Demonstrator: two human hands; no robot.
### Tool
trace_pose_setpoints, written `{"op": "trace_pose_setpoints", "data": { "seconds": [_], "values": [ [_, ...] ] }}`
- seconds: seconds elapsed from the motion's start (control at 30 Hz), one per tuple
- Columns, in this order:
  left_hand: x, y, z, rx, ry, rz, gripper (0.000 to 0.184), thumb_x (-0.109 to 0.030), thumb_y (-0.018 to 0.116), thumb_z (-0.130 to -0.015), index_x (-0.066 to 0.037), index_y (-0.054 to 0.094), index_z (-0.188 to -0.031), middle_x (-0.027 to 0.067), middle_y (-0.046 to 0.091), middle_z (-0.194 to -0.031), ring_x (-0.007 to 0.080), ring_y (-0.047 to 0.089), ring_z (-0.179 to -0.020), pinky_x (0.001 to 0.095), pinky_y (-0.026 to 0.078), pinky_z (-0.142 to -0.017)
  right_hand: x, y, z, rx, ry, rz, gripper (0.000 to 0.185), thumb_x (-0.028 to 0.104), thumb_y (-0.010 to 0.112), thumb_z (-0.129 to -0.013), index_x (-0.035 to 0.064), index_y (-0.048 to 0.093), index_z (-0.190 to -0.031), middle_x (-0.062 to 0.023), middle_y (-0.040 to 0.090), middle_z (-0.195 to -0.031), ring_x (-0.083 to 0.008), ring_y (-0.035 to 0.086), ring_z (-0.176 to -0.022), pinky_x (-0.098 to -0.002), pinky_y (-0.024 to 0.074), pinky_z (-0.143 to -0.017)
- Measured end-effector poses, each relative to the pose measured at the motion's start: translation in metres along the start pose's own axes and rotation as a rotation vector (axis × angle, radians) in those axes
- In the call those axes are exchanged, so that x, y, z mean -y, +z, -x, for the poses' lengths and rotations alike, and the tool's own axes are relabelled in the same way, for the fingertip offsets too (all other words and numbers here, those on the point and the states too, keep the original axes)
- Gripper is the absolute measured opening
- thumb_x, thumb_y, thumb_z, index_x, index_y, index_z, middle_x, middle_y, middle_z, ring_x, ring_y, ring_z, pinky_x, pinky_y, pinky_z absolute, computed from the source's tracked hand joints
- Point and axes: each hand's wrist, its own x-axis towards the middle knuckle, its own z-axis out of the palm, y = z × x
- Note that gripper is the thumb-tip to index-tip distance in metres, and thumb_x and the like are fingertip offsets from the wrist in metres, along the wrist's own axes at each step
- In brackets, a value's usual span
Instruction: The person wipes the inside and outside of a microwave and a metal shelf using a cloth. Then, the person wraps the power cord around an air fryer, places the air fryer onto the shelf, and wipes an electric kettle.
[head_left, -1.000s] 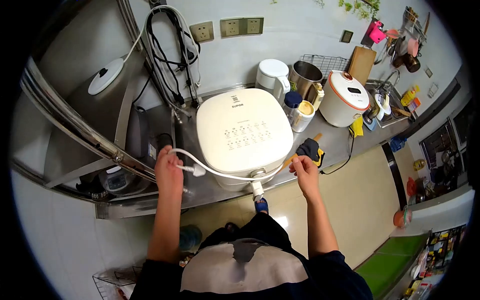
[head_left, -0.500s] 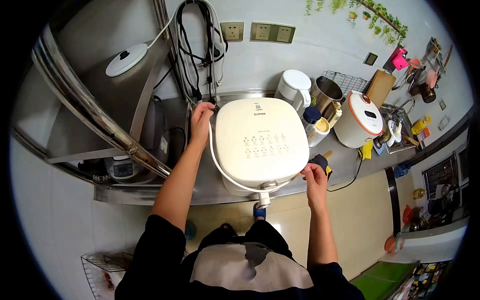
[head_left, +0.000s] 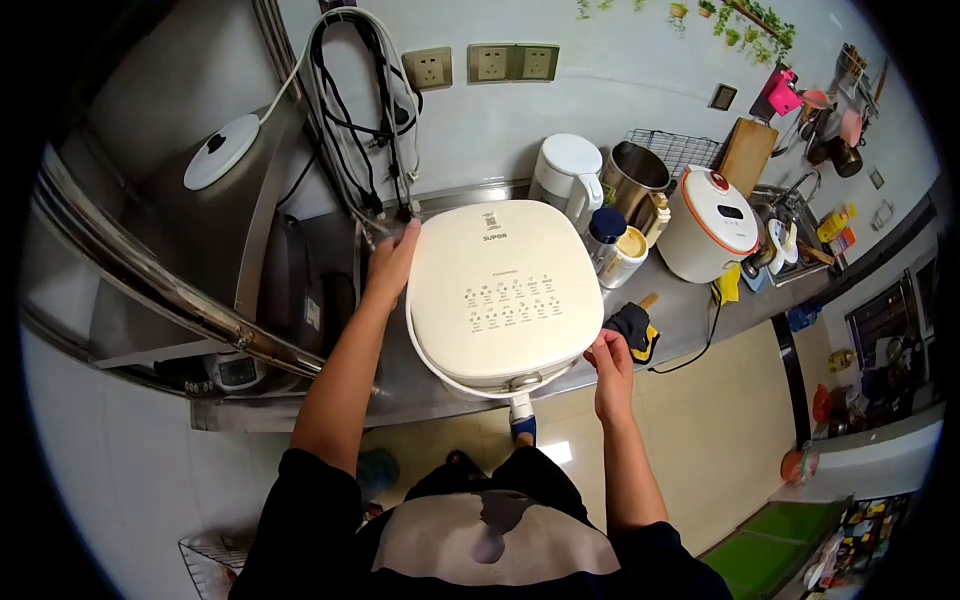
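Note:
A cream SUPOR kitchen appliance (head_left: pixel 505 290), with rows of printed icons on its flat lid and a pale handle (head_left: pixel 521 406) at its front, stands at the counter's near edge. A white cord (head_left: pixel 428 358) curves round its left and front sides. My left hand (head_left: pixel 392 265) is closed at the rear left corner, thumb beside the lid; its fingers are partly hidden, so what they grip is unclear. At the front right corner, the fingers of my right hand (head_left: pixel 612 368) are pinched together where the cord appears to end. A dark cloth-like item (head_left: pixel 630 327) lies just behind that hand.
A white-lidded jug (head_left: pixel 568 170), a steel pitcher (head_left: pixel 638 175), two capped containers and a white rice cooker (head_left: pixel 708 225) stand to the right. Cables (head_left: pixel 360 110) hang at the left beside a metal rack (head_left: pixel 170 270). Wall sockets (head_left: pixel 513 63) sit above the counter.
The view has shifted, so the scene sits slightly differently. My left hand has moved lower against the rear left corner. My right hand stays at the front right corner.

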Motion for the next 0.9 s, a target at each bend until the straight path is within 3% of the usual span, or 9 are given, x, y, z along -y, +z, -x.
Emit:
{"op": "trace_pose_setpoints", "data": {
  "seconds": [0.07,0.13,0.27,0.37,0.43,0.5,0.63,0.73,0.9],
  "values": [
    [-0.004,0.005,0.008,0.050,0.034,-0.004,0.066,-0.046,0.056,-0.084,0.007,0.047,-0.123,0.0197,0.060,-0.108,0.0217,0.058,-0.098,0.0301,0.043,-0.084,-0.005,-0.001,0.000,0.006,0.001,-0.024,0.022,0.024,0.053,-0.092,0.0043,0.054,-0.102,-0.0018,0.057,-0.097,-0.0101,0.052,-0.090,-0.0268,0.0402,-0.084],
    [-0.012,0.019,0.017,0.050,0.284,0.342,0.056,-0.035,0.055,-0.089,0.004,0.045,-0.127,0.0129,0.060,-0.109,0.0143,0.056,-0.096,0.0248,0.044,-0.081,-0.008,-0.001,0.001,0.004,0.001,-0.049,0.023,0.024,0.053,-0.092,0.0043,0.053,-0.104,-0.0022,0.057,-0.098,-0.0105,0.052,-0.091,-0.0269,0.0400,-0.085],
    [-0.024,0.010,0.022,0.315,0.103,0.579,0.049,-0.022,0.054,-0.090,0.000,0.042,-0.132,0.0094,0.057,-0.114,0.0129,0.055,-0.098,0.0230,0.044,-0.082,-0.028,-0.009,0.005,-0.022,0.013,-0.178,0.027,0.022,0.055,-0.091,0.0047,0.051,-0.111,-0.0035,0.055,-0.105,-0.0115,0.050,-0.098,-0.0274,0.0390,-0.087],
    [-0.010,0.007,0.020,0.441,0.024,0.650,0.055,-0.040,0.050,-0.088,0.000,0.047,-0.127,0.0120,0.057,-0.115,0.0172,0.056,-0.100,0.0261,0.045,-0.084,-0.041,-0.007,0.008,-0.209,0.152,-0.285,0.036,0.030,0.057,-0.089,0.0076,0.049,-0.116,0.0017,0.050,-0.102,-0.0095,0.046,-0.094,-0.0292,0.0367,-0.088],
    [0.003,0.010,0.014,0.452,-0.048,0.650,0.068,-0.060,0.046,-0.083,-0.004,0.051,-0.122,0.0137,0.058,-0.114,0.0214,0.057,-0.100,0.0307,0.046,-0.085,-0.060,-0.009,0.008,-0.155,0.245,-0.359,0.037,0.034,0.054,-0.090,0.0088,0.050,-0.116,0.0016,0.051,-0.105,-0.0105,0.045,-0.098,-0.0324,0.0346,-0.091],
    [0.011,0.013,0.015,0.447,-0.060,0.679,0.068,-0.060,0.044,-0.084,-0.004,0.051,-0.122,0.0132,0.058,-0.113,0.0214,0.057,-0.099,0.0313,0.046,-0.085,-0.066,0.000,0.011,-0.087,0.327,-0.382,0.047,0.046,0.041,-0.093,0.0099,0.048,-0.122,-0.0018,0.049,-0.119,-0.0152,0.042,-0.113,-0.0411,0.0270,-0.099],
    [0.028,0.019,0.013,0.457,-0.017,0.753,0.070,-0.063,0.038,-0.087,-0.004,0.051,-0.123,0.0105,0.058,-0.114,0.0197,0.055,-0.102,0.0313,0.044,-0.087,-0.085,0.000,-0.001,-0.039,0.261,-0.318,0.053,0.047,0.029,-0.096,0.0120,0.038,-0.135,-0.0041,0.041,-0.136,-0.0185,0.032,-0.127,-0.0411,0.0193,-0.106],
    [0.047,0.017,0.001,0.394,0.029,0.690,0.077,-0.068,0.035,-0.084,-0.004,0.048,-0.126,0.0098,0.054,-0.120,0.0201,0.051,-0.109,0.0314,0.040,-0.092,-0.095,0.003,-0.008,0.008,0.099,-0.258,0.061,0.050,0.023,-0.096,0.0045,0.039,-0.133,-0.0091,0.042,-0.134,-0.0208,0.033,-0.127,-0.0365,0.0203,-0.107],
    [0.049,0.020,0.006,0.313,-0.156,0.749,0.084,-0.072,0.030,-0.082,-0.006,0.042,-0.132,0.0102,0.047,-0.129,0.0233,0.045,-0.116,0.0364,0.036,-0.096,-0.116,-0.006,-0.023,0.103,-0.004,-0.265,0.071,0.055,0.018,-0.094,-0.0012,0.032,-0.135,-0.0123,0.040,-0.136,-0.0225,0.034,-0.127,-0.0332,0.0197,-0.107]
  ]
}}
